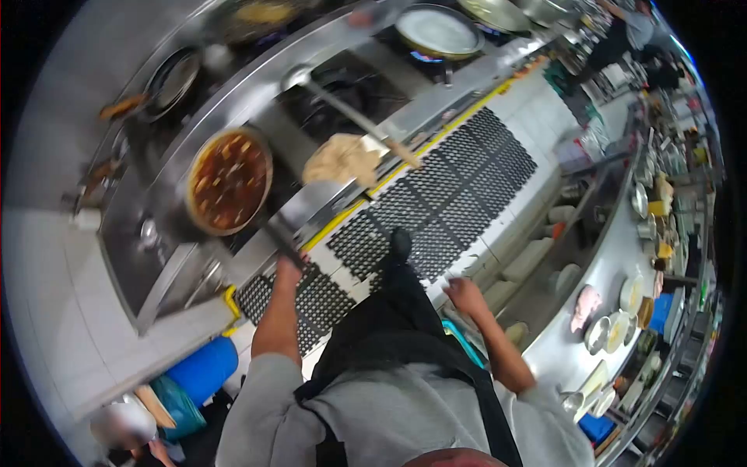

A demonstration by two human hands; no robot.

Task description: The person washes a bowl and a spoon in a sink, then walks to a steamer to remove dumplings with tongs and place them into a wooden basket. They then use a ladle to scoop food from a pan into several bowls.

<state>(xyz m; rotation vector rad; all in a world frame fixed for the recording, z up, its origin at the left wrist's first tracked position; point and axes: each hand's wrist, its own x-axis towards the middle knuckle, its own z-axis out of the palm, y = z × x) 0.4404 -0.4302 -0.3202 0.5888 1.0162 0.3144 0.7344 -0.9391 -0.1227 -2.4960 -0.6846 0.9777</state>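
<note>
Grey shirt [389, 401], mine; left hand [288, 270], clasped round the handle [280, 243] of 1 pan [269, 173], stew-filled, on the stove [305, 208]; right hand [465, 296], loosely clenched; hazard: my wrist twisting could tilt the pan, slopping sauce.

The stove [233, 101] is smooth, shiny metal. The mat [443, 187] is matt black, its surface rough. The rag [340, 160] is crumpled cloth; the barrel [205, 367] looks like smooth plastic.
</note>
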